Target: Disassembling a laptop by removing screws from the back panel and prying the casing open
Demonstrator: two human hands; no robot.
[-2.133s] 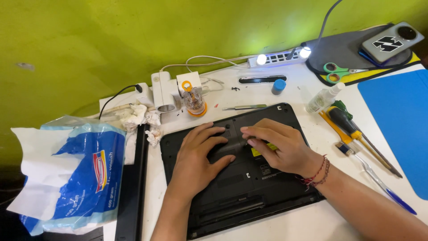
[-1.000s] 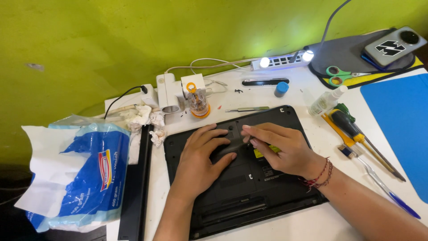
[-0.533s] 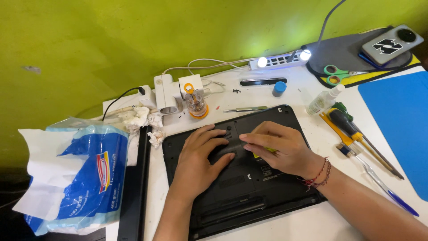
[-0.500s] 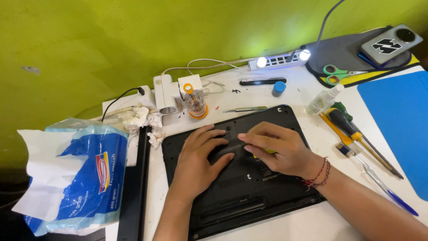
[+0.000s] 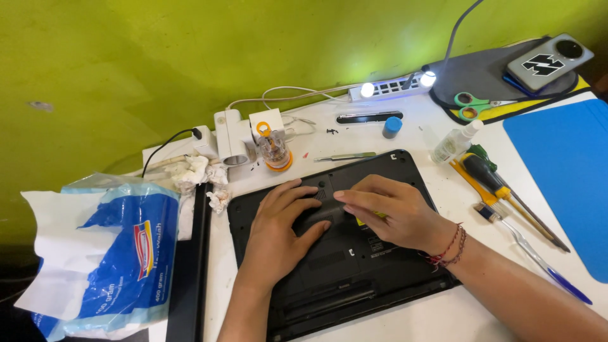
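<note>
Black plastic fills the middle of the white table [image 5: 405, 320]: a laptop [image 5: 354, 266] lies bottom side up, its rear edge toward the green wall [image 5: 190, 50]. Both hands rest on its underside, near the rear half. The left hand [image 5: 282, 231] lies palm down with fingers loosely spread, the fingertips touching a small cover panel [image 5: 323, 212] and the thumb stretched toward the right. The right hand [image 5: 396, 212] lies just beside it, fingers held close together and pointing left, their tips pressing on the same panel; I cannot tell whether they pinch anything beneath. A red thread bracelet [image 5: 446, 247] circles the right wrist.

Behind the laptop lie tweezers [image 5: 345, 156], a clear bit holder with an orange base [image 5: 275, 149], a white charger [image 5: 229, 136] and crumpled tissue [image 5: 202, 177]. Farther back sit a lit power strip [image 5: 396, 85], a black bar [image 5: 368, 117] and a small blue cap [image 5: 392, 126].

To the right of the laptop stand a small clear bottle [image 5: 456, 142], screwdrivers [image 5: 500, 190] and a blue pen [image 5: 538, 259], with a blue mat [image 5: 563, 171] beyond them. Green-handled scissors [image 5: 478, 104] lie on a grey pad [image 5: 481, 73] near a phone-like device [image 5: 548, 60].

To the left, a blue and white bag [image 5: 107, 259] rests beside a long black strip [image 5: 190, 272].
</note>
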